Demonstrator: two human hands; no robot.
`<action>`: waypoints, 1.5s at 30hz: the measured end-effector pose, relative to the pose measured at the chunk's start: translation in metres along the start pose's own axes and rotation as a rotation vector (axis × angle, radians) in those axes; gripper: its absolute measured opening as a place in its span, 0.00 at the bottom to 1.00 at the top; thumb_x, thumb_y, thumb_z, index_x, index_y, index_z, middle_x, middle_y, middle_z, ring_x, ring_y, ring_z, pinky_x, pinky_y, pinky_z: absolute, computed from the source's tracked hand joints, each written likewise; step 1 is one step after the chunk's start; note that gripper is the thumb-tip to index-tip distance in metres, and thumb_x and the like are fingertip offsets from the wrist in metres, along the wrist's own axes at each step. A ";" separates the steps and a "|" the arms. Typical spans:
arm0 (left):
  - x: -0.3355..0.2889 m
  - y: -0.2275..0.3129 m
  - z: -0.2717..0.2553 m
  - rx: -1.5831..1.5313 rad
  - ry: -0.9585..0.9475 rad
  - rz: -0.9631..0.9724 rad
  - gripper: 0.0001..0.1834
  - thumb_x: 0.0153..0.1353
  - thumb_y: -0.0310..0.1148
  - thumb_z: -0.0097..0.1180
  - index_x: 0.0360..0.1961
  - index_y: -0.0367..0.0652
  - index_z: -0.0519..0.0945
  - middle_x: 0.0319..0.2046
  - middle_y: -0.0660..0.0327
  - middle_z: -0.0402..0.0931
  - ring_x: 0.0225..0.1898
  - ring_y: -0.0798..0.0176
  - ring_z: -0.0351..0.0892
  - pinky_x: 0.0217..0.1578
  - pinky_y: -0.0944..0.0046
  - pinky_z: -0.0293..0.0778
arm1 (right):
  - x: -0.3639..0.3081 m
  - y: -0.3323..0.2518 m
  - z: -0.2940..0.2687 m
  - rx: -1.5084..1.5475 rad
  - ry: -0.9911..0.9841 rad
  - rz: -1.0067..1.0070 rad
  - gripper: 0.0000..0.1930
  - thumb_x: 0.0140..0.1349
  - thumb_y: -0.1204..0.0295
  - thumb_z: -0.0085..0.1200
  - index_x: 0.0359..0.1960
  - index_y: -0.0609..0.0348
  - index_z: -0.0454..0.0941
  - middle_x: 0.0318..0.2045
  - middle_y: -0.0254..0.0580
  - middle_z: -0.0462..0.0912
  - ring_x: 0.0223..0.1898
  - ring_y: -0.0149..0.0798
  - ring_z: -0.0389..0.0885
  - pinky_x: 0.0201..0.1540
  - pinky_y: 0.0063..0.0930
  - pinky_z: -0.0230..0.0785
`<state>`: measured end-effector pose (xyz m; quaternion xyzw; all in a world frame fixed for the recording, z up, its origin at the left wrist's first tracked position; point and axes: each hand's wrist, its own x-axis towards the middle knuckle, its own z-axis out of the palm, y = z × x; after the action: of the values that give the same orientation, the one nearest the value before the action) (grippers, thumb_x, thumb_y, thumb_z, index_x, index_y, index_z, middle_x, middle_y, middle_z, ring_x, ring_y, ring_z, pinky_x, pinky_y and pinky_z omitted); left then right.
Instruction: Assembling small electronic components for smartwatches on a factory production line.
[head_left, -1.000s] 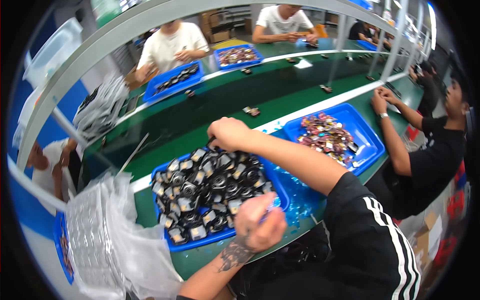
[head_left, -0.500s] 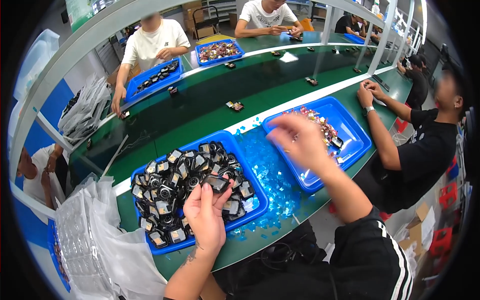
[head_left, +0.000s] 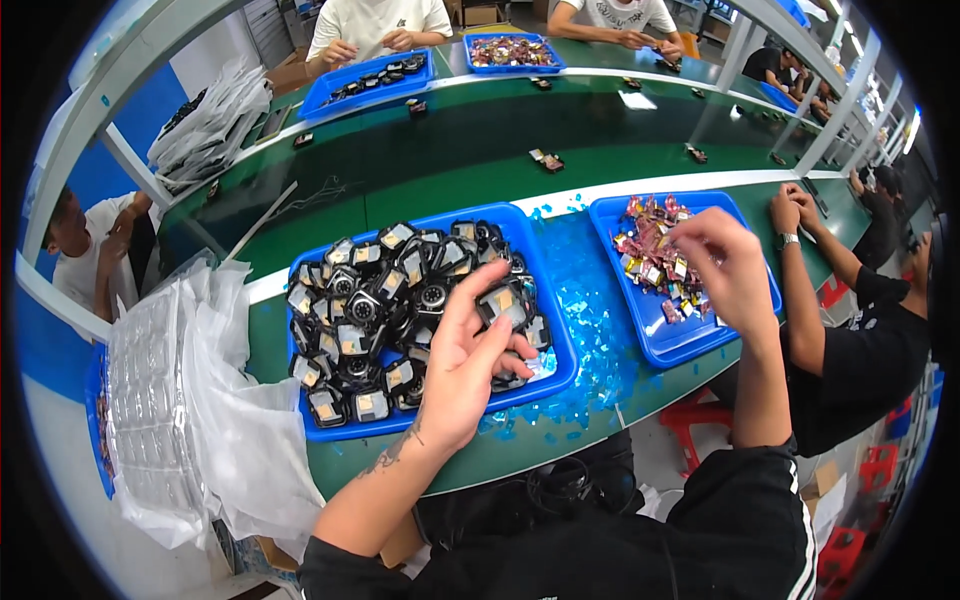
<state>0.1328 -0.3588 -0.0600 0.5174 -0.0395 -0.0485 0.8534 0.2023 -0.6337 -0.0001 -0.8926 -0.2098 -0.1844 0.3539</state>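
One pick seems on: left hand [head_left: 460, 380] holds a black case [head_left: 506, 303]; right hand [head_left: 738, 265], grip unclear, likely must pinch pink bits [head_left: 652, 245].

Gotta be a factory assembly line, or a workshop run like one, going by the long green table [head_left: 335, 465] with people in white [head_left: 380, 22] and in black [head_left: 870, 335] spread along its long edges. Seeing blue trays [head_left: 690, 346] near the front edge, heaped with little black cases [head_left: 353, 340] and shiny pinkish bits [head_left: 652, 250], plus small parts [head_left: 547, 161] spaced out down the middle. Also got plastic packs [head_left: 155, 400] stacked by the near left corner and a pale metal frame [head_left: 137, 167] over it all.
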 end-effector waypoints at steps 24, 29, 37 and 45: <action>-0.001 -0.009 -0.005 0.445 -0.033 0.041 0.06 0.59 0.29 0.63 0.33 0.37 0.85 0.20 0.67 0.77 0.21 0.78 0.69 0.56 0.61 0.64 | -0.037 -0.033 0.079 0.033 -0.138 -0.042 0.16 0.57 0.86 0.53 0.47 0.62 0.78 0.33 0.48 0.79 0.32 0.49 0.79 0.36 0.35 0.71; -0.004 -0.005 -0.004 0.317 -0.146 -0.093 0.08 0.61 0.31 0.62 0.35 0.36 0.85 0.23 0.70 0.77 0.23 0.78 0.73 0.62 0.58 0.62 | -0.049 -0.039 0.075 0.623 -0.252 0.096 0.15 0.58 0.82 0.57 0.48 0.62 0.82 0.38 0.42 0.81 0.36 0.28 0.79 0.37 0.21 0.72; -0.005 -0.006 0.002 0.304 -0.174 -0.036 0.16 0.67 0.25 0.51 0.55 0.32 0.75 0.50 0.56 0.78 0.47 0.66 0.80 0.56 0.65 0.72 | -0.056 -0.038 0.084 0.995 -0.123 0.092 0.09 0.58 0.83 0.59 0.40 0.67 0.76 0.36 0.43 0.80 0.38 0.31 0.80 0.41 0.23 0.76; -0.005 -0.009 0.006 0.111 -0.061 0.135 0.27 0.66 0.16 0.44 0.67 0.35 0.60 0.57 0.47 0.71 0.59 0.62 0.73 0.58 0.65 0.68 | -0.039 -0.075 0.084 0.361 -0.083 0.017 0.08 0.52 0.83 0.63 0.34 0.63 0.83 0.28 0.41 0.82 0.21 0.26 0.73 0.23 0.21 0.63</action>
<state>0.1264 -0.3674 -0.0657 0.5583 -0.1026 -0.0044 0.8233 0.1468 -0.5345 -0.0343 -0.8232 -0.2465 -0.1038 0.5008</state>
